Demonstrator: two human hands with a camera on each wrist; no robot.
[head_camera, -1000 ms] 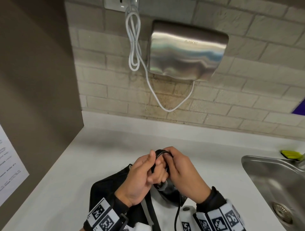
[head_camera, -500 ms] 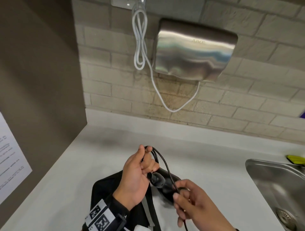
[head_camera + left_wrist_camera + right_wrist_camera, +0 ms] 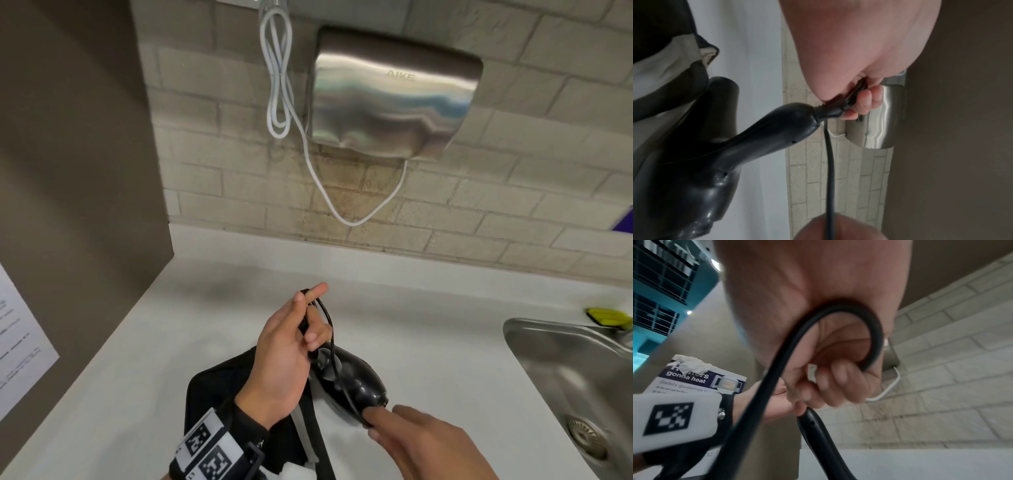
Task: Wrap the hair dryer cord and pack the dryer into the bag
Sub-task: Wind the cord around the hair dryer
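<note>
A black hair dryer [image 3: 356, 383] hangs over the white counter above a black bag [image 3: 219, 394] that lies near the front edge. My left hand [image 3: 294, 339] pinches folded loops of the black cord [image 3: 327, 329] at the end of the dryer handle [image 3: 781, 128]; its forefinger points out straight. My right hand [image 3: 421, 442] is lower right, fingers curled round the cord [image 3: 838, 344], which runs taut from the loops past the dryer body. In the left wrist view the cord [image 3: 829, 170] drops straight down from the handle.
A steel hand dryer [image 3: 394, 92] with a white cable [image 3: 277, 85] hangs on the brick wall. A steel sink [image 3: 575, 383] is set in the counter at the right, with a yellow item [image 3: 606, 317] behind it. A brown partition [image 3: 75, 154] stands at the left.
My two hands were together at the cord loops; the right hand has since slid down and to the right along the cord. The left hand has kept the loops and lifted its forefinger.
</note>
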